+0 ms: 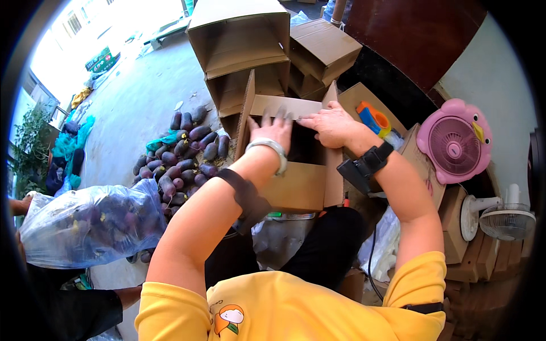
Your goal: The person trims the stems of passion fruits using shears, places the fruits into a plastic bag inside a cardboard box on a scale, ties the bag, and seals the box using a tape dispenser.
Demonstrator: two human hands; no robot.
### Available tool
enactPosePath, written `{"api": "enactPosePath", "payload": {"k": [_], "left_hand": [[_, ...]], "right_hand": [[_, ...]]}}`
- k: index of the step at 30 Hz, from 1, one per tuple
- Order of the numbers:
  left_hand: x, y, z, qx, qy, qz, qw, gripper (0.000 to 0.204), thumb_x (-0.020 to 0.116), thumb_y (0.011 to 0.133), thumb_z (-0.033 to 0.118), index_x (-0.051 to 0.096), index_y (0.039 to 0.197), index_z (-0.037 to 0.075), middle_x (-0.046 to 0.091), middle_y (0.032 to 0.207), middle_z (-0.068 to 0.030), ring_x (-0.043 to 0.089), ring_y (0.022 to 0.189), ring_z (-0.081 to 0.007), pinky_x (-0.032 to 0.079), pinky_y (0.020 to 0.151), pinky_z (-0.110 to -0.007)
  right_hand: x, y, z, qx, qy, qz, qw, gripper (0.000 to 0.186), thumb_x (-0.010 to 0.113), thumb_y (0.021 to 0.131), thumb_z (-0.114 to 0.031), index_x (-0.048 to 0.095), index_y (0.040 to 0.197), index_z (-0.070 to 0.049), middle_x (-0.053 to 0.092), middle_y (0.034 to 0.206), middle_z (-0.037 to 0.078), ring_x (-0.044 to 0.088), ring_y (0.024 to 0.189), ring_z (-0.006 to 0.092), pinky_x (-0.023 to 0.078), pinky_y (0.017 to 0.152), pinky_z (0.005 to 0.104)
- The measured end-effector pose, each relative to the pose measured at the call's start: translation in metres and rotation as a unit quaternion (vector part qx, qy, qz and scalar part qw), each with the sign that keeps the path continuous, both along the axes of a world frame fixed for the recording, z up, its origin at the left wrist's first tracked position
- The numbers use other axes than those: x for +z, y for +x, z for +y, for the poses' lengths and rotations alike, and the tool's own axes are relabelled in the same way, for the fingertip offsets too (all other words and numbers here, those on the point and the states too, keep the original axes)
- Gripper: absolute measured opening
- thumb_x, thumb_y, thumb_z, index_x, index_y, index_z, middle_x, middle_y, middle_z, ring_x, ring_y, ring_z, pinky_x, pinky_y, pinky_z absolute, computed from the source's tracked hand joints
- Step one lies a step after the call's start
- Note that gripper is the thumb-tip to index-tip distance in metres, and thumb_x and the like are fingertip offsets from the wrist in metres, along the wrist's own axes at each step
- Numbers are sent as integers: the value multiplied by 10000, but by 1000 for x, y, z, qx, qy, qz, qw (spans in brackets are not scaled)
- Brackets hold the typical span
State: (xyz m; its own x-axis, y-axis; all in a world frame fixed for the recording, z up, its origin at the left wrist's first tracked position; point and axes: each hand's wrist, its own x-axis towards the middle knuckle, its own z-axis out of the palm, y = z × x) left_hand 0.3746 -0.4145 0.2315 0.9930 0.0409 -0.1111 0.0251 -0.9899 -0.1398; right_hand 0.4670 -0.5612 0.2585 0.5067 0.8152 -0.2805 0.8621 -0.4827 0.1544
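The open cardboard box (293, 187) sits in the middle of the frame, right under both hands. Its far flap (300, 104) runs long from left to right. The left hand (272, 133) is blurry, fingers spread, gripping nothing I can see. The right hand (331, 126) is at the flap's right end; I can't tell if it pinches. Both hands look about equally near.

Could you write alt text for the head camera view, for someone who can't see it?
A person's left hand, slightly blurred, and right hand are at the far flap of an open cardboard box. To the left lie a heap of dark, elongated produce and a filled plastic bag; to the right stands a pink fan.
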Motion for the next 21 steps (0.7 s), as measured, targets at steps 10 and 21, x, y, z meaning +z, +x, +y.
{"api": "enactPosePath", "payload": {"k": [10,21], "left_hand": [[-10,4,13,-18,2,148,989,1213,801,579,540,129,1483,90,171,1548,-52,193,1412,-286,74,1113,-606],[-5,3,11,-23,19,181,983,889,754,692,467,368,1398,88,286,1502,-62,264,1385,-274,162,1100,-576]], "right_hand": [[-42,-7,-35,-192,656,176,708,486,507,931,-180,380,1374,-24,488,1310,205,421,1264,297,276,1081,320],[-97,-44,41,-222,319,21,921,559,316,970,-449,298,1453,-168,248,1526,15,171,1420,252,111,1088,616]]}}
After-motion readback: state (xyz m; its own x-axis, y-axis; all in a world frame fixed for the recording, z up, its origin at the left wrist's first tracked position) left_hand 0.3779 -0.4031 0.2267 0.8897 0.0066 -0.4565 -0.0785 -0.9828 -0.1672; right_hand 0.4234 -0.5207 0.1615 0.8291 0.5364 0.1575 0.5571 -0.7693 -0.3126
